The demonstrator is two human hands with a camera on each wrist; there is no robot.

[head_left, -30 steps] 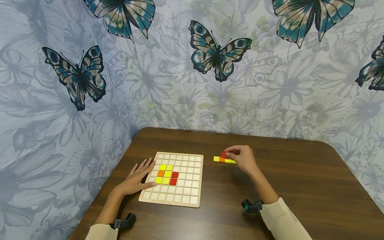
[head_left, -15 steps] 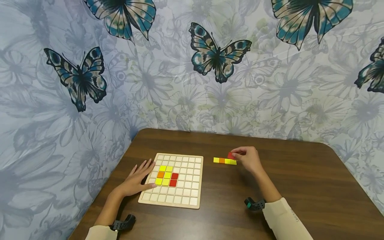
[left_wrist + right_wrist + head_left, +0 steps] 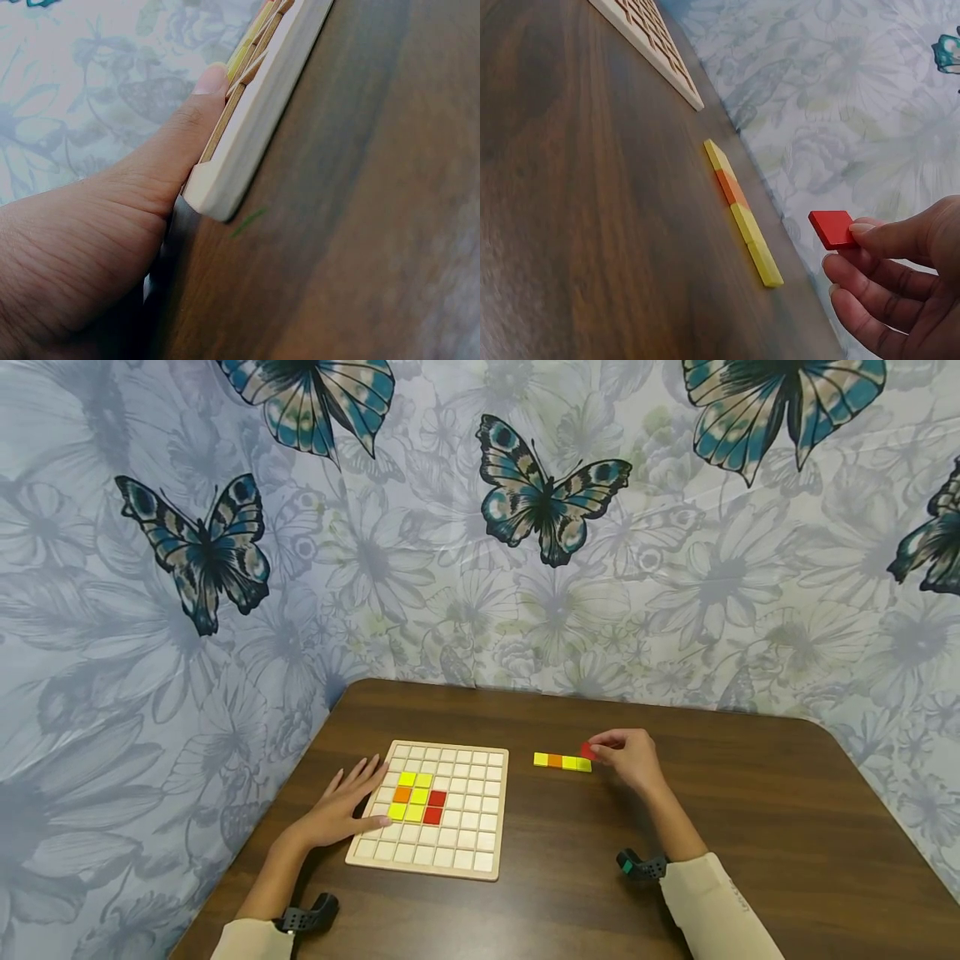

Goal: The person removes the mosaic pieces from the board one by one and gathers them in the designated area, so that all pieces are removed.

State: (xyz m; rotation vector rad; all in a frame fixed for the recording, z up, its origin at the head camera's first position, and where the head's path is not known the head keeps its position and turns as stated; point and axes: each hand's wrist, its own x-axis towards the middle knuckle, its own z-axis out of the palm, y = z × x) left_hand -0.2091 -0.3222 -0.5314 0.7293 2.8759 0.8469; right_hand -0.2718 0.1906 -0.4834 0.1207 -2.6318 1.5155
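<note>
Between thumb and fingers my right hand (image 3: 634,763) pinches a square red tile (image 3: 832,228), held just above the right end of a row of tiles. That row lies flat on the table: a yellow tile (image 3: 541,760), an orange tile (image 3: 554,761) and two more yellow tiles (image 3: 754,240). My left hand (image 3: 339,811) rests on the left edge of a pale wooden grid board (image 3: 469,819), fingers spread and straight. In the left wrist view the thumb (image 3: 184,131) lies along the board's rim. Several yellow tiles, an orange tile and two red tiles (image 3: 434,807) sit in its cells.
The brown wooden table (image 3: 570,893) has rounded far corners and meets a wall covering (image 3: 420,610) with flowers and butterflies. A strip of bare tabletop separates the board from the tile row. Each wrist wears a black band with a camera (image 3: 640,865).
My right hand, with the red tile in its pinch, has moved rightward along the row, from above the orange tile to the right end. The left hand and board stay put.
</note>
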